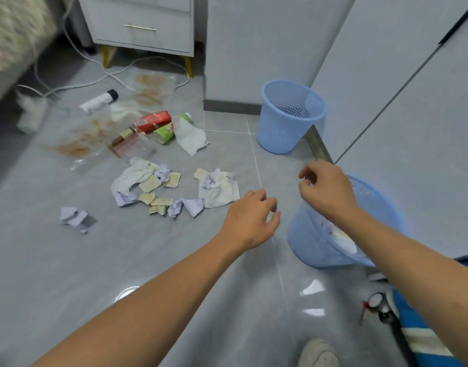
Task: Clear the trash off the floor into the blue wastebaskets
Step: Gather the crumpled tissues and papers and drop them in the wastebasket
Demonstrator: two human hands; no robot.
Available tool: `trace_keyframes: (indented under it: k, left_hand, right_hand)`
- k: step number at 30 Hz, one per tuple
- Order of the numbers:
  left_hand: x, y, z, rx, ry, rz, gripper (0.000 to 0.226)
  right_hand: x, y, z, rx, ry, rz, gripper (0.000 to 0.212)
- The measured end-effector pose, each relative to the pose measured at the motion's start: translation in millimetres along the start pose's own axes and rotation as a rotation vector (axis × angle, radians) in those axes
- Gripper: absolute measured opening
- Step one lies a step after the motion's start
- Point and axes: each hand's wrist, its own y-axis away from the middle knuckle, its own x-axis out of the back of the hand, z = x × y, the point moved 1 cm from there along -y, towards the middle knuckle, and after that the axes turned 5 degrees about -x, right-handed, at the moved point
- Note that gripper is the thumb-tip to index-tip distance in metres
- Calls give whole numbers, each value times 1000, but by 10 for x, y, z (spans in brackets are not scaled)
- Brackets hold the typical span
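Our right hand [324,190] and forearm hide much of the near blue wastebasket [315,239], so we cannot judge how full it is. The white shoe [319,353] is cut by the bottom edge. The clear bags [76,133] at the floor's far left blur out.

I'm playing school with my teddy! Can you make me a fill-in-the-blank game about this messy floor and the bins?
1. The two wastebaskets, the near wastebasket and the far wastebasket, are both colored ____.
2. The right hand is above the ____ wastebasket.
3. The soda can lying on the floor is colored ____.
4. The left hand holds ____.

Missing words: blue; near; red; nothing
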Motion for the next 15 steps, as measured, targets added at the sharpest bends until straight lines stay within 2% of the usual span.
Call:
trace_keyframes:
  k: [4, 8, 11, 15]
  left_hand:
    - [297, 531, -864, 188, -74, 11, 26]
    - [377, 885, -1596, 356, -140, -30, 29]
    - [251, 981, -2031, 393, -169, -37, 38]
    - [-15, 884, -2368, 337, -175, -41, 47]
  right_hand:
    - [-699, 27, -864, 152, -44, -118, 15]
    - [-1456, 101, -1342, 225, -44, -304, 19]
    - [-2015, 118, -1415, 285, -12, -402, 31]
    - [-2528, 86, -1400, 299, 17, -501, 59]
